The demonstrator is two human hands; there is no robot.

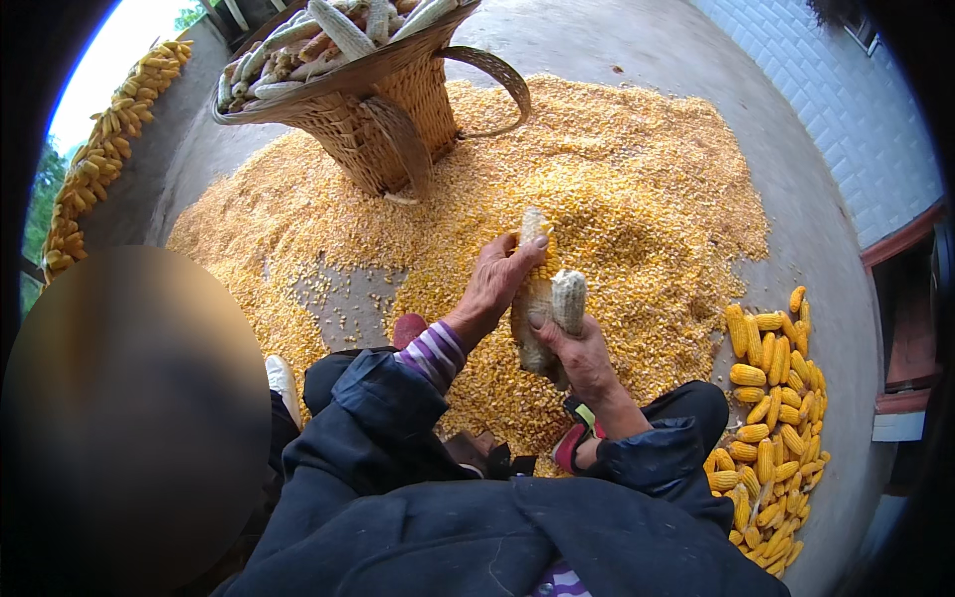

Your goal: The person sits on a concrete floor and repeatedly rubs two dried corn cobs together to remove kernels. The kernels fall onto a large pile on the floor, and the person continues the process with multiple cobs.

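Observation:
A partly shelled corn cob (536,224), pale at its upper end with yellow kernels along one side, is gripped by my left hand (498,280). My right hand (586,351) is closed around a bare, pale corn cob (569,298), which lies against the lower part of the other cob. A greyish, worn piece (533,336) shows between my hands; what it is I cannot tell. Both hands are above a wide heap of loose corn kernels (634,201) on the concrete floor.
A woven basket (358,142) full of stripped cobs (339,30) stands at the kernels' far side. Unshelled corn ears (776,418) are piled at right; more ears (104,164) line a ledge at upper left. At left, beside a blurred area, a person's white shoe (282,380) shows.

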